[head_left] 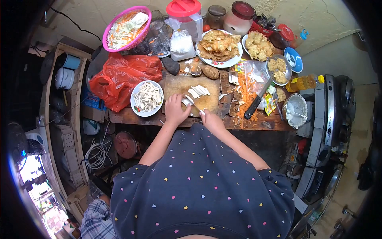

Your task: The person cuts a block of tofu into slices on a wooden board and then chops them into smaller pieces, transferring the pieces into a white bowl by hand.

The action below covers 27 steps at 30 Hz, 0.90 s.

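Note:
My left hand (175,108) rests on the wooden cutting board (177,85), fingers bent over a small white piece (186,102) at the board's near edge. My right hand (211,119) holds a small knife (193,103) whose blade points up-left toward that piece. A pile of cut white strips (198,91) lies in the middle of the board. Left of the board stands a white plate (135,108) filled with more white strips.
A black-handled big knife (255,104) lies right of the board among grated carrot. Behind are plates of fried food (219,45), a red plastic bag (123,75), a pink bowl of shredded vegetables (126,27), jars and a red-lidded jug (185,16). A stove (334,111) stands at right.

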Each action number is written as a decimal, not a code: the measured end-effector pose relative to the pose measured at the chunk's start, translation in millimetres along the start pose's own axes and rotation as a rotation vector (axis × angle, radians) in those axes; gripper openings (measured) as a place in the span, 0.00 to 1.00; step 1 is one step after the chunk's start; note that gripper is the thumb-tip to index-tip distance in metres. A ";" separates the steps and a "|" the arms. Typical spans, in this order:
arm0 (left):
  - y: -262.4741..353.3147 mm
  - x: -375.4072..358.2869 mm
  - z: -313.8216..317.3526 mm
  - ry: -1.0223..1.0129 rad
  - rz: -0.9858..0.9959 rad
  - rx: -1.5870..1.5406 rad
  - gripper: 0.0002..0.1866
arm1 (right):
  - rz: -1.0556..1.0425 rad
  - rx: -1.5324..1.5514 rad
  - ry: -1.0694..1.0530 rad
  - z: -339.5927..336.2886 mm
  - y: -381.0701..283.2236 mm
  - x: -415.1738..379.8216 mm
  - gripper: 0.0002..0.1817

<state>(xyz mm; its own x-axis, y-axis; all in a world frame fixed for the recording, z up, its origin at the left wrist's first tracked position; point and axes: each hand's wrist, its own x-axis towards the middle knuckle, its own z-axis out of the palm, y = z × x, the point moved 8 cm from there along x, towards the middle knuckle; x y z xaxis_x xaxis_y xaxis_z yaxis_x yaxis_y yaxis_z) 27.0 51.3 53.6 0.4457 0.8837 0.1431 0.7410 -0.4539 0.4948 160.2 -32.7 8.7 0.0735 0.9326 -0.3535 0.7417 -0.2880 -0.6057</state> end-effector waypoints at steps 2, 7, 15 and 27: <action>-5.6 6.3 5.1 0.026 -0.002 -0.022 0.20 | 0.000 -0.023 0.019 -0.9 -0.7 -0.7 0.19; 26.9 42.4 24.3 -0.052 0.330 -0.074 0.26 | 0.012 -0.049 0.034 -4.1 -6.9 -3.9 0.19; 34.1 49.8 62.5 -0.332 0.483 -0.043 0.29 | 0.008 -0.117 0.062 -1.8 -9.4 -5.1 0.19; 36.6 55.2 61.2 -0.373 0.473 -0.075 0.37 | 0.085 -0.041 0.063 12.6 -0.4 -0.4 0.19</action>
<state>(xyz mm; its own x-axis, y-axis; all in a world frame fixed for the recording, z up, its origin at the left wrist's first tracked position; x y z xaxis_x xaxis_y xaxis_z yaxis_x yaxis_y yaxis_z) 109.4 76.5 27.2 0.8742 0.4820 0.0589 0.3882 -0.7666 0.5115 151.5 -35.7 0.1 0.1785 0.9173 -0.3560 0.7578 -0.3590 -0.5449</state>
